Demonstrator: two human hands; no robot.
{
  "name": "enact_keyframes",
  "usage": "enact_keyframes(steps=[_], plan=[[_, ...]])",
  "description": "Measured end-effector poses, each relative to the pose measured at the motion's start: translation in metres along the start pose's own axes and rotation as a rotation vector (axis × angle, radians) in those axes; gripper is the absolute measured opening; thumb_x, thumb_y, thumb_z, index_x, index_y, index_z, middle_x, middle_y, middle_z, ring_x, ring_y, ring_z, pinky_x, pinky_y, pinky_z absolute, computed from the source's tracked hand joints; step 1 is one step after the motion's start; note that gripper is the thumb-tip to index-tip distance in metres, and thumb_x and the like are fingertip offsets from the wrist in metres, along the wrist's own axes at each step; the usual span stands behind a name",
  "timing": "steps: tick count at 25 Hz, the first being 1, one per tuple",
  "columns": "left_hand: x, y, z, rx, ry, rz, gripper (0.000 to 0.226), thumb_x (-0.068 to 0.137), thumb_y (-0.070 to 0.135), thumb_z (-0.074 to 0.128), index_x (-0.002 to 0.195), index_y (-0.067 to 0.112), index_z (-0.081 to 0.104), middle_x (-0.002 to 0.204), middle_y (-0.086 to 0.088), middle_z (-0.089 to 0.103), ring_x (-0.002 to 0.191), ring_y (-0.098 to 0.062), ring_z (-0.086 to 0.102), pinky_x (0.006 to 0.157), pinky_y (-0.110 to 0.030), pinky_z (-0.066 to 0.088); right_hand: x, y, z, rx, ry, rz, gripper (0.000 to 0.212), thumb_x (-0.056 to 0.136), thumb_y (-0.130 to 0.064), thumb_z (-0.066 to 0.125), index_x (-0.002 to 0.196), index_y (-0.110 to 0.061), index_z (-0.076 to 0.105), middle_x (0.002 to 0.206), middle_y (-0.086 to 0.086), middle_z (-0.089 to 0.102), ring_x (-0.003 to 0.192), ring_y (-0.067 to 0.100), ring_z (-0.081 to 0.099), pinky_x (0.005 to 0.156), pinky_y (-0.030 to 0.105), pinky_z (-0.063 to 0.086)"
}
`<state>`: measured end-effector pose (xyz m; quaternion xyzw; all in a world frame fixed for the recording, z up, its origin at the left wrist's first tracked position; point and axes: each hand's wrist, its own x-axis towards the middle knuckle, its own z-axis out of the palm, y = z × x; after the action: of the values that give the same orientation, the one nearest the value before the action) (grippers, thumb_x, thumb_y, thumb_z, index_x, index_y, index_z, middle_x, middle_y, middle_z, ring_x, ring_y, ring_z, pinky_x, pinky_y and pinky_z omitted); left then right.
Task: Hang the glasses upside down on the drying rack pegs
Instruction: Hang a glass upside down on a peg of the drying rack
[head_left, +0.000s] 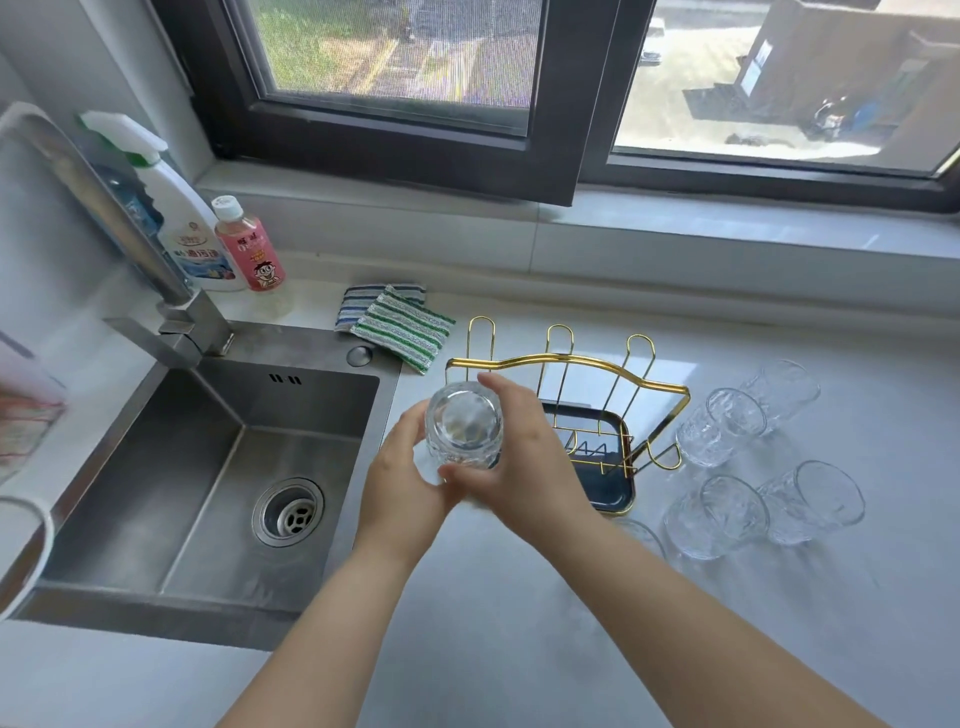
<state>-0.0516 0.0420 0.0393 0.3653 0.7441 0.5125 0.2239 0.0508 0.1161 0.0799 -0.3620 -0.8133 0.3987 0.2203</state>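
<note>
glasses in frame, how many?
6: one held glass in both hands; four standing right of the rack; one rim mostly hidden behind the right forearm.

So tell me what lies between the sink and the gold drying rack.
In the head view, both hands, left and right, hold a glass base-up between the sink and the drying rack; bare countertop lies beneath.

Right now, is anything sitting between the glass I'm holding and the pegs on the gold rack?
Nothing visible. The glass, inverted in both hands, hovers beside the rack; its pegs are bare.
</note>
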Motion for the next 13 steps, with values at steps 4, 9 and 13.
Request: enact_keyframes(steps=[4,9,13], plan=[[0.005,-0.008,0.005,-0.015,-0.041,-0.065,0.062,0.064,0.013,0.078,0.107,0.047,0.050,0.106,0.017,0.064,0.106,-0.007,0.057,0.076,-0.016,0.042,0.005,0.010,0.009,0.007,-0.030,0.060,0.087,0.064,-0.022,0.079,0.135,-0.024,0.028,0.134,0.000,0.041,0.119,0.014,0.042,0.092,0.018,0.030],[0.001,-0.016,0.007,0.000,-0.063,-0.098,0.061,0.064,0.017,0.078,0.104,0.052,0.048,0.106,0.017,0.064,0.100,-0.001,0.057,0.065,0.002,0.039,0.002,0.017,0.017,0.008,-0.047,0.085,0.089,0.063,-0.022,0.080,0.135,-0.022,0.027,0.136,0.000,0.041,0.122,0.016,0.042,0.094,0.018,0.030],[0.002,-0.018,0.010,-0.023,-0.088,-0.102,0.063,0.066,0.016,0.078,0.111,0.047,0.045,0.110,0.013,0.063,0.098,0.004,0.055,0.067,-0.004,0.040,0.003,0.018,0.018,0.005,-0.037,0.091,0.092,0.063,-0.023,0.080,0.136,-0.022,0.025,0.137,0.000,0.041,0.122,0.017,0.042,0.093,0.019,0.030]])
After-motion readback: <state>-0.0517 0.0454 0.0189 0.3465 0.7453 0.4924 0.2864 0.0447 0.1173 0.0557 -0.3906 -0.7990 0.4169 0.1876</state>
